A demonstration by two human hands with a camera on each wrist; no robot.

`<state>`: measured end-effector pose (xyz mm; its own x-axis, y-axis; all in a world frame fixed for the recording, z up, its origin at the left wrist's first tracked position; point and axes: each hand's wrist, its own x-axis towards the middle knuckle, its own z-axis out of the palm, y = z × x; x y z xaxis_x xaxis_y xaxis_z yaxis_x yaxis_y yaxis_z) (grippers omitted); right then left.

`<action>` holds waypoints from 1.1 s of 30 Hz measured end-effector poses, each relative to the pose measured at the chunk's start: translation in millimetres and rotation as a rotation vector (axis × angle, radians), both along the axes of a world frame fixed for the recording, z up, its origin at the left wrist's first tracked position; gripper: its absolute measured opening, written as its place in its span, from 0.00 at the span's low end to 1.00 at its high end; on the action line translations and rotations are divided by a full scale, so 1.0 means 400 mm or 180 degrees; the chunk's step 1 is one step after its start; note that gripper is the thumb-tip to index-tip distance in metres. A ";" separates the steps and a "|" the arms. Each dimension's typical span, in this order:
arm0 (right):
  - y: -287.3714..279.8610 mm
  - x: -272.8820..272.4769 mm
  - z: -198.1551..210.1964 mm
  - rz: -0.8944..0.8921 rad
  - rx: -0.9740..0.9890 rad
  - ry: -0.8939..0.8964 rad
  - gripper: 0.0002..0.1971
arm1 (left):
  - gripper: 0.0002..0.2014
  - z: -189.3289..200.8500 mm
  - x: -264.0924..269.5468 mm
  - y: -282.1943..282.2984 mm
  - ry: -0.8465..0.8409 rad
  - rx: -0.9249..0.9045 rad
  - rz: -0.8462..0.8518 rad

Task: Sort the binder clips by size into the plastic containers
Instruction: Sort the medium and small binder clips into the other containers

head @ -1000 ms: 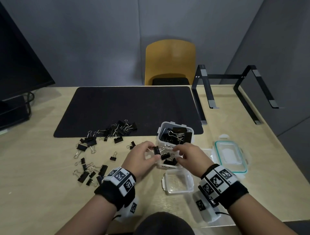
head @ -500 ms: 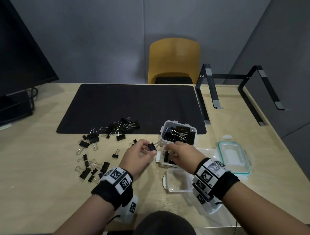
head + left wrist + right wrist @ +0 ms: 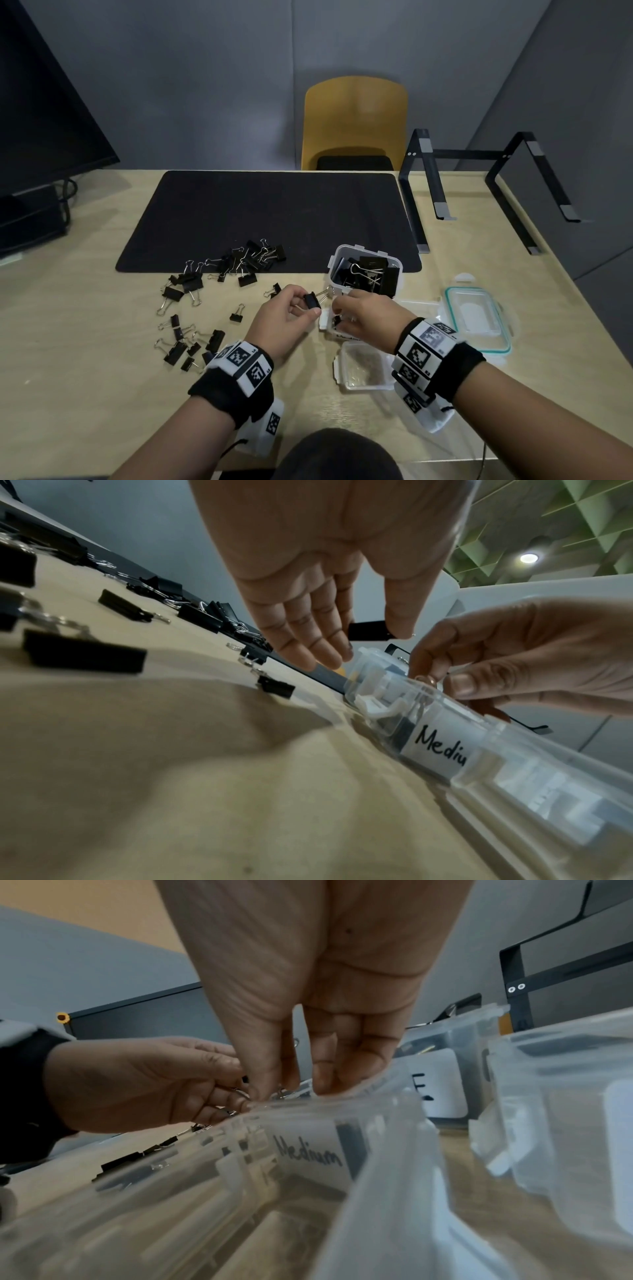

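Note:
My left hand pinches a black binder clip between thumb and fingers, just left of the clear container labelled "Medium". The clip's wire handles point right, where the thumb and forefinger of my right hand pinch them above that container. The left wrist view shows the clip under my left thumb and the right hand on a wire loop over the Medium container. Loose clips lie scattered to the left. A container of large clips stands behind, and an empty small container in front.
More loose clips are heaped on the near edge of the black mat. A teal-rimmed lid lies to the right. A black metal stand occupies the back right and a monitor the back left.
My right hand has shifted left from over the Medium container to the clip's wire handles. The left hand has kept its hold on the clip, barely moving.

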<state>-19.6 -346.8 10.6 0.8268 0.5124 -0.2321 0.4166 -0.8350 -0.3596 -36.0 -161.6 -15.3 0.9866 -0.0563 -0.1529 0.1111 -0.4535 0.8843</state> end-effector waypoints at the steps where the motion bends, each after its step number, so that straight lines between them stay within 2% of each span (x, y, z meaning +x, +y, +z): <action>1: 0.001 -0.001 0.001 0.0029 -0.0005 -0.0001 0.15 | 0.09 -0.001 0.000 0.001 0.0009 0.0019 -0.0006; 14: 0.014 -0.005 0.008 0.0113 -0.0151 -0.0070 0.13 | 0.10 0.004 -0.002 -0.002 0.0020 0.0095 -0.0004; 22: 0.012 0.000 0.005 -0.0461 0.0063 0.0147 0.10 | 0.10 0.005 -0.007 0.011 0.0020 0.0148 0.0028; 27: -0.011 0.010 0.015 -0.0928 0.0281 0.0064 0.08 | 0.10 0.006 -0.007 0.021 0.0096 0.0146 0.0000; 33: -0.048 0.003 0.017 -0.1029 0.0232 -0.0020 0.10 | 0.09 0.019 -0.009 0.008 -0.0033 0.0314 -0.0151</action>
